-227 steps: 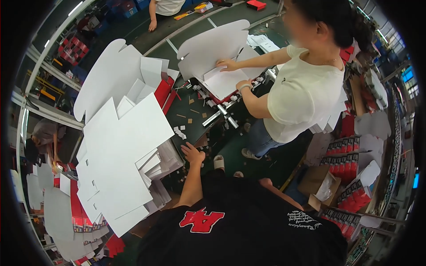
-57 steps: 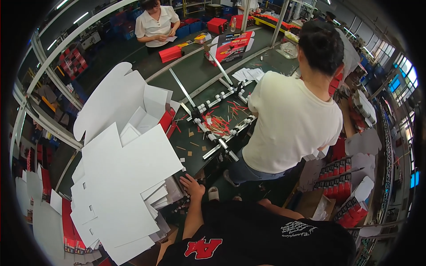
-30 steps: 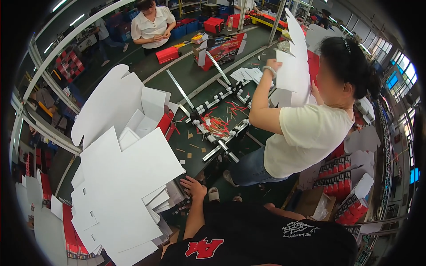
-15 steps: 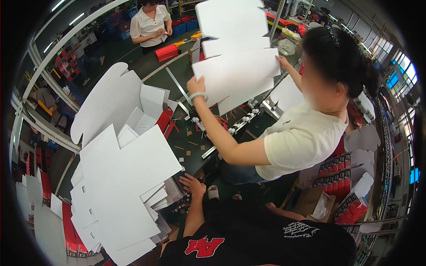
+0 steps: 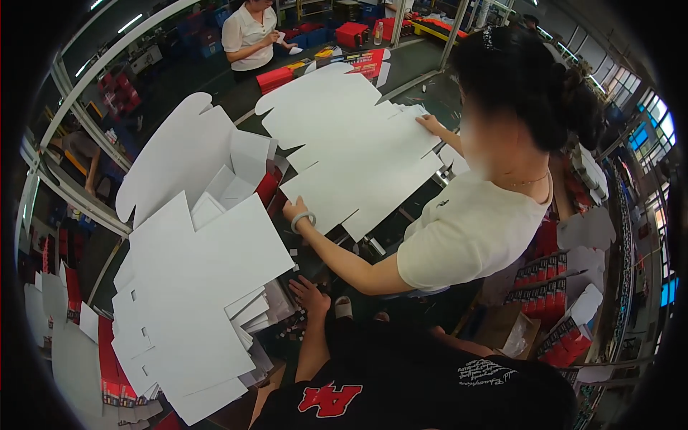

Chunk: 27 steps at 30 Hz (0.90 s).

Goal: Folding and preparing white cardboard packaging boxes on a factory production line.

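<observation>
My left hand (image 5: 309, 295) rests by the bench edge with its fingers spread and nothing in it. Just left of it lies a stack of white cut cardboard box blanks (image 5: 208, 287), with slots and folded flaps. My right hand is out of sight; only a bit of that arm (image 5: 459, 341) shows beside my black shirt. Across from me, a co-worker in a cream top (image 5: 473, 222) holds a large white die-cut cardboard blank (image 5: 351, 150) by both sides. It lies nearly level over the bench, its near edge over a metal fixture (image 5: 371, 245).
Behind the stack stands a rounded white cardboard flap (image 5: 172, 154) with open box parts. Another person (image 5: 249, 39) works at the far side near red boxes (image 5: 276, 79). At right, cartons (image 5: 509, 330) and red-printed packages (image 5: 541, 308) are piled. Metal frame posts (image 5: 79, 204) rise at left.
The co-worker has lowered the white blank from upright to nearly flat over the bench, bringing both hands down with it. My left hand has stayed about where it was.
</observation>
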Each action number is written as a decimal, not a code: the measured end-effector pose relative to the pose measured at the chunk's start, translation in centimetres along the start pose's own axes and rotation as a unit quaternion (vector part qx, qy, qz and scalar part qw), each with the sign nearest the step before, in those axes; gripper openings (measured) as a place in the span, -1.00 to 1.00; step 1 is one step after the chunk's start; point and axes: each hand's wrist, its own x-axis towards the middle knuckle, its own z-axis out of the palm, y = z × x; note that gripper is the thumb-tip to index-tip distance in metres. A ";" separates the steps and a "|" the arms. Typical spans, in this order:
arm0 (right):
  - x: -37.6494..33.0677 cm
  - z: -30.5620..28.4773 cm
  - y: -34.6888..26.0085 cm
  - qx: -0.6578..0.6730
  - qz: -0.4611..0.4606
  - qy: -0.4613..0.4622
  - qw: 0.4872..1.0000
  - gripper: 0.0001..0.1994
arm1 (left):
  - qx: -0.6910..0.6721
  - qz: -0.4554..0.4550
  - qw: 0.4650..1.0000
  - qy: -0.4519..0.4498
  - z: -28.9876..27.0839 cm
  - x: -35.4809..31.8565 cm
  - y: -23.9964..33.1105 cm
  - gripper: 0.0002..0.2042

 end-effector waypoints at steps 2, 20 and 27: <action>0.4 1.1 0.5 0.008 0.002 0.016 1.000 -0.72 | 0.008 0.037 0.999 0.008 -0.1 0.2 1.1 -0.02; 9.1 12.4 3.9 0.012 0.031 -0.077 0.996 -0.76 | -0.008 0.099 0.990 0.099 1.2 -0.2 -0.5 -0.05; 9.2 13.5 2.9 0.106 0.052 -0.035 0.992 -0.73 | 0.011 0.059 0.997 0.056 0.7 -0.5 -0.2 -0.01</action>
